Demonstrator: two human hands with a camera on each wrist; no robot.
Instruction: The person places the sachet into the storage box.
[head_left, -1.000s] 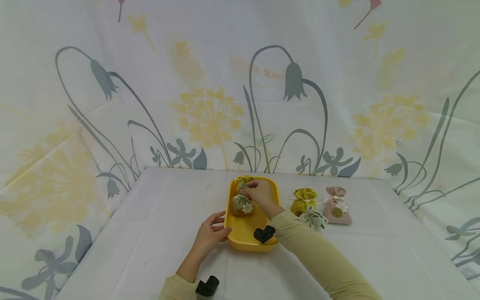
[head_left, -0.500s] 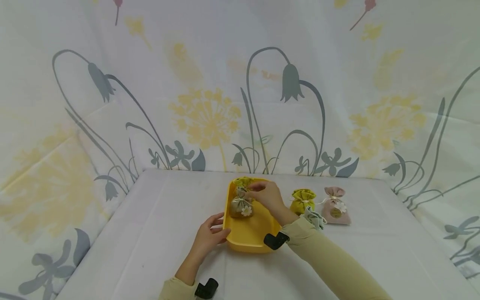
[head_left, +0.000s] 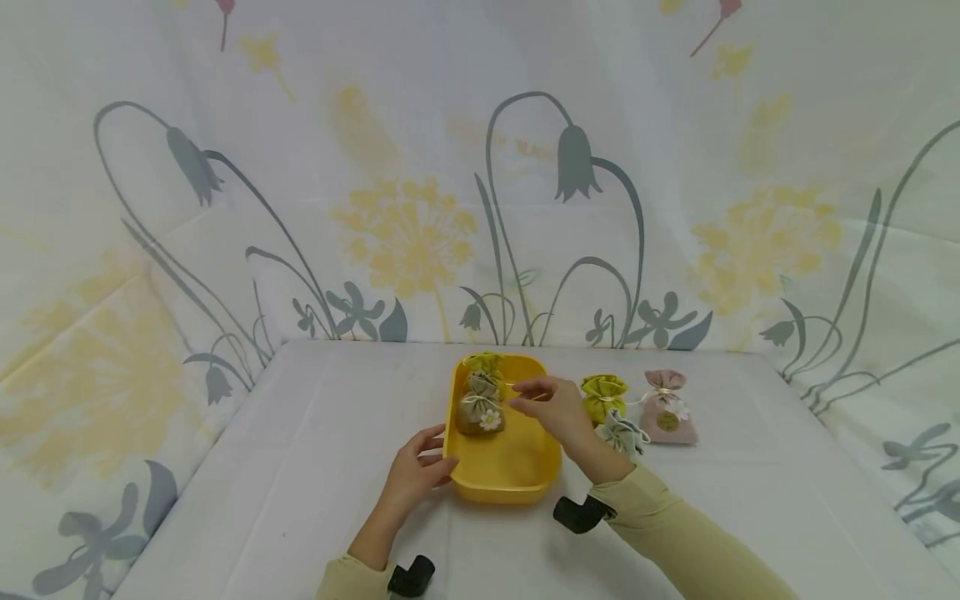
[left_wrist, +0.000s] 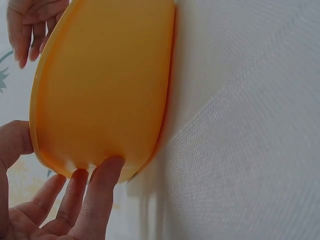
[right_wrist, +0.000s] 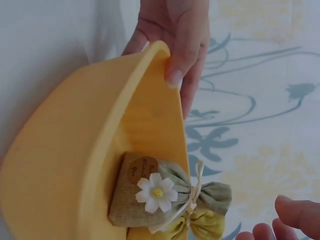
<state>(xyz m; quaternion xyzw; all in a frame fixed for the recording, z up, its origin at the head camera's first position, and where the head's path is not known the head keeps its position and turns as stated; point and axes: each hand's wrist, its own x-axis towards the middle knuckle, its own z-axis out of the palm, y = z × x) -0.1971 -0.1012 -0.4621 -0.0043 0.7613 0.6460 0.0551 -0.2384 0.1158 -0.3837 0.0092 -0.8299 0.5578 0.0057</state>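
My left hand [head_left: 415, 464] holds the yellow plastic tray [head_left: 501, 477] by its left wall. Its thumb [right_wrist: 181, 65] hooks over the rim, and its fingers [left_wrist: 97, 197] press the outside. In the tray, a grey-green drawstring sachet [right_wrist: 150, 195] with a white flower and round tag lies in front of a yellow-green drawstring sachet [head_left: 487, 363], partly covering it. Above the tray's right side hovers my right hand [head_left: 558, 414], its fingers loosely bent and nothing in them. The right wrist view shows a gap between that hand and both sachets.
To the right of the tray stand another yellow-green sachet [head_left: 603, 397], a pale grey sachet [head_left: 621, 434] in front of it, and a pink sachet [head_left: 670, 418] with a white flower. A floral cloth [head_left: 420, 233] hangs behind the white table [head_left: 345, 392].
My right hand has let go of the grey-green sachet's gathered top and drawn back to the right. The sachet stays in the tray. My left hand keeps its hold on the tray.
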